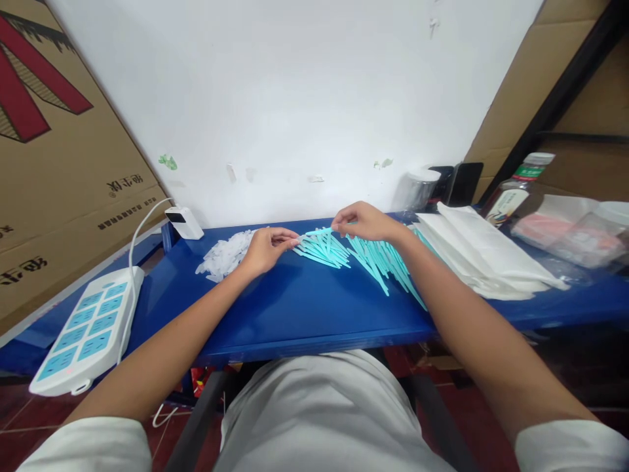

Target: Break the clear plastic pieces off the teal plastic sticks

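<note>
My right hand (362, 221) pinches a thin turquoise stick (318, 232), which points left. Facing it, my left hand (268, 249) is closed at the fingertips on a small translucent cap-like piece, mostly hidden, at the stick's left end. Whether the two parts touch I cannot tell. Beside my left hand lies a heap of small translucent white pieces (223, 255). Below the held stick is a pile of turquoise sticks (324, 252) with pale ends. A second pile of turquoise sticks (386, 261) spreads under my right hand and forearm.
White plastic bags (486, 252) lie stacked on the blue table (295, 314) at right, near a bottle (515, 187), a clear jar (420, 190) and a pink-filled bag (565, 229). A power strip (88, 331) and small white device (184, 223) are at left. A white wall stands behind.
</note>
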The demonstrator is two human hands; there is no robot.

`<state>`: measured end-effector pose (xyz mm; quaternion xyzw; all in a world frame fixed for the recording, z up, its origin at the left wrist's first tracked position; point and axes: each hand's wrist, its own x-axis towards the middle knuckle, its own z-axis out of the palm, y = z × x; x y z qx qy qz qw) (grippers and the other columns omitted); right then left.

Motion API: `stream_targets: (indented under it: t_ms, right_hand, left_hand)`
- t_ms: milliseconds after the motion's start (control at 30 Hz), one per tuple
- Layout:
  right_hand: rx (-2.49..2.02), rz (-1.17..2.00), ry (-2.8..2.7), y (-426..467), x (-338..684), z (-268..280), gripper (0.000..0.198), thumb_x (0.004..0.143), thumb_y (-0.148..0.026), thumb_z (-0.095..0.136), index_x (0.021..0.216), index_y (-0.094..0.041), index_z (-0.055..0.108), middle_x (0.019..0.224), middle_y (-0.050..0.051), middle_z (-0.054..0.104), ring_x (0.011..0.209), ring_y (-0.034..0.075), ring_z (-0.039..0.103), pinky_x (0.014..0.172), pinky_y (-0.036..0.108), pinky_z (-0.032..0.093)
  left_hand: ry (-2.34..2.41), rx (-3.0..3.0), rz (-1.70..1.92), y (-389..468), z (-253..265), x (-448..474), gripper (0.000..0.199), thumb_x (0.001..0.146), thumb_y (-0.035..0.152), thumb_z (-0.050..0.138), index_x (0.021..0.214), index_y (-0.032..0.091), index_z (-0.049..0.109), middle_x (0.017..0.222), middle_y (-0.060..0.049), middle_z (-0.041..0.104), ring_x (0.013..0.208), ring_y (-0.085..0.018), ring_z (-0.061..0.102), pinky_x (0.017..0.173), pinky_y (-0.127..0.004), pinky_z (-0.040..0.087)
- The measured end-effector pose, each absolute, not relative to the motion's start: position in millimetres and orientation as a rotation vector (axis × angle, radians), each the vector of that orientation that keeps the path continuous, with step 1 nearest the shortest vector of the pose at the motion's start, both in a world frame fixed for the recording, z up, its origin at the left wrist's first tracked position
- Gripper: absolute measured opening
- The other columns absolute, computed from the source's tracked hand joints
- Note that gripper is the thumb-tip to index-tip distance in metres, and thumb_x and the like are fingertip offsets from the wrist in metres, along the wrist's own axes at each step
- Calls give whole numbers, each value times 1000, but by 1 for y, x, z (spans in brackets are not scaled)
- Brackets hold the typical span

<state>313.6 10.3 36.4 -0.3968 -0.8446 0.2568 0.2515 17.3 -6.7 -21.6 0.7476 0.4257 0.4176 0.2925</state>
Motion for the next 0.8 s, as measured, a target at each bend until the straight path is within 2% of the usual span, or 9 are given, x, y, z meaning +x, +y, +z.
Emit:
stream_targets:
  t_ms: [233,400,533,800]
  right_hand:
    - [-1156,704,-2227,8,313,39,28,89,-38,67,90,-12,78,78,8,73,72,17,64,64,26,48]
    - [-1138,914,-2116,4,311,41,29,86,-40,73,88,-12,78,70,5,66,62,13,54,55,25,42]
    - [-1101,1028,-2069,4,311,41,28,85,-40,76,87,-12,77,66,3,62,57,10,48,51,25,37]
    - [-1086,1038,-2064,4,309,40,28,85,-40,77,88,-12,77,67,3,62,57,10,48,50,24,36]
  left_hand:
    - [1201,2111,1147,-11,-17,19,36,89,48,74,104,16,82,98,-11,81,87,-24,73,77,-33,55]
    - [1182,1998,1285,-8,-19,20,37,80,49,83,96,15,82,92,-10,81,77,-22,72,69,-32,55]
    - [1129,1901,1318,-9,-19,20,42,76,50,86,99,15,83,93,-11,81,77,-22,73,73,-34,57]
    - [1107,1804,1333,-7,-25,19,44,74,49,89,102,15,83,98,-13,81,79,-22,74,74,-33,58]
